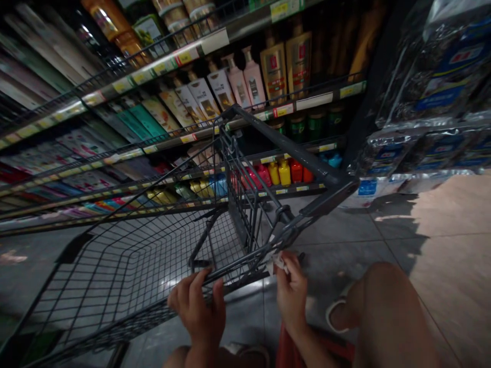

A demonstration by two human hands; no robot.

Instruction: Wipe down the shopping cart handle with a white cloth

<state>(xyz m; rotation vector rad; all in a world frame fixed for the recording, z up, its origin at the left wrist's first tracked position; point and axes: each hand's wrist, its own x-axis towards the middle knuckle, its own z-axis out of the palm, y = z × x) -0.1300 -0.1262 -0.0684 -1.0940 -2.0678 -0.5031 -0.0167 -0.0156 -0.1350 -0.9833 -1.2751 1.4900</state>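
Note:
A dark grey shopping cart (237, 214) with a wire-mesh basket stands in front of me, and nothing lies inside the basket. My left hand (199, 306) has its fingers curled over the near top rim of the basket. Close to the handle end of that same rim, my right hand (293, 296) pinches a small crumpled whitish wipe or tissue (276, 262) against the cart frame. The handle bar (286, 143) slants up and away, with neither hand on it.
Shelves of pump bottles (245, 82) and other toiletries run behind the cart. Shiny bagged packs (441, 97) are stacked at the right. Below are the tiled floor (452, 266), my bent knee (391, 306) and something red (286, 347) beneath my right arm.

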